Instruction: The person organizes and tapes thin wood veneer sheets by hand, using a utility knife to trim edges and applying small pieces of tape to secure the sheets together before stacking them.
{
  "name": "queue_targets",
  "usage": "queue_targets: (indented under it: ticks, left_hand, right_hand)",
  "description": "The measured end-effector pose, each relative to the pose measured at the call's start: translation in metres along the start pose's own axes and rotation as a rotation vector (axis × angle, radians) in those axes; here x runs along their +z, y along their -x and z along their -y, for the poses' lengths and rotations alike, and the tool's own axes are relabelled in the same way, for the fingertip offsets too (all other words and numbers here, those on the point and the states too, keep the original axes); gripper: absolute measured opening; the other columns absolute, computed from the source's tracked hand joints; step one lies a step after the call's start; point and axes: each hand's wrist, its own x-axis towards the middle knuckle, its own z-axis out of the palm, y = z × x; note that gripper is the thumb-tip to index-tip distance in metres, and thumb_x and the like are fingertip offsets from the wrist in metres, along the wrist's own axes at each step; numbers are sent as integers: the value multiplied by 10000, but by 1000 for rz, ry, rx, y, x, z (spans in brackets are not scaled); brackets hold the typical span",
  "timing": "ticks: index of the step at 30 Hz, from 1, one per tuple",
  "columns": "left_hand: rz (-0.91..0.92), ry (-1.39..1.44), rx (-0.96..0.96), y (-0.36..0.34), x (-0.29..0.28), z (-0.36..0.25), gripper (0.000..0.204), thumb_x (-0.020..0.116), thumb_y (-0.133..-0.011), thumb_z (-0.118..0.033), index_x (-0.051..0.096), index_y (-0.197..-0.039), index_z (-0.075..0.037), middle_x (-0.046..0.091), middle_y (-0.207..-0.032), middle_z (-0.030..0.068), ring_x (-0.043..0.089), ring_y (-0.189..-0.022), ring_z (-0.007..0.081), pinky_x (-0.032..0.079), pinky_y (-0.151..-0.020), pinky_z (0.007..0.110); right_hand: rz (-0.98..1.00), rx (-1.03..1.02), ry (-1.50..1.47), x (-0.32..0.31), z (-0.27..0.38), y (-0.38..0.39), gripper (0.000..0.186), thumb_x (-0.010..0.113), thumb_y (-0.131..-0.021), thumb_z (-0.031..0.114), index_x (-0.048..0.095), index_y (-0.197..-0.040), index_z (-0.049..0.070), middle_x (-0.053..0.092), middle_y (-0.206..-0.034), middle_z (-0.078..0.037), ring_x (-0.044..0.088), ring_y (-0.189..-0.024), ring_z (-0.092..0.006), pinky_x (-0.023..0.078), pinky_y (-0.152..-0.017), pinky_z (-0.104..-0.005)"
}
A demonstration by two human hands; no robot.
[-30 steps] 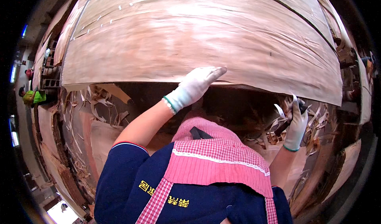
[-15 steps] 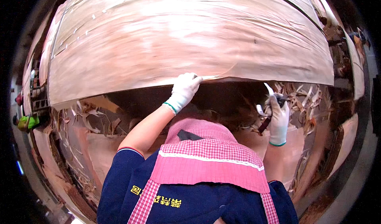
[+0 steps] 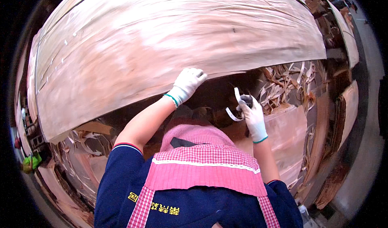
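A broad, pale wood veneer sheet [image 3: 161,46] spreads across the upper view, its near edge slanting up to the right. My left hand [image 3: 188,84], in a white glove with a green cuff, is closed on that near edge with curled fingers. Lower and to the right, my gloved right hand [image 3: 254,117] grips a dark, round tape holder [image 3: 246,102] with curled white strips of tape sticking out. The holder is apart from the sheet, and my fingers partly cover it.
Below the sheet's edge lies a dark gap. Torn veneer scraps [image 3: 287,84] litter the right side, with another flat sheet [image 3: 285,135] nearer me. Stacked veneer [image 3: 345,115] stands at far right. A person in bright green [image 3: 31,161] is far left.
My right hand has moved left with the tape holder, nearer my left hand. My left hand stays at the sheet's edge. The whole view has tilted, so the edge slants more.
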Motion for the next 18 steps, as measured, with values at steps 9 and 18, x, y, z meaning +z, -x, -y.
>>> queue_targets:
  ticks: [9,18]
  left_hand:
    - [246,24,101,-30,11,-3,265,541,-819,-156,600,-1076,-128,585,-1083,52,554,-1045,231,437,-892,372]
    - [150,88,165,-37,21,-3,367,505,-842,-145,556,-1206,-136,572,-1177,62,549,-1100,230,414,-962,383]
  right_hand:
    - [130,-99,-318,39,25,-48,243,595,-943,193,580,-1111,19,591,-778,-3,437,-545,-25,351,-496,-179]
    - [-63,231,-370,55,-55,-82,184,572,-932,125,576,-1090,32,612,-764,-32,460,-511,-57,391,-466,-209]
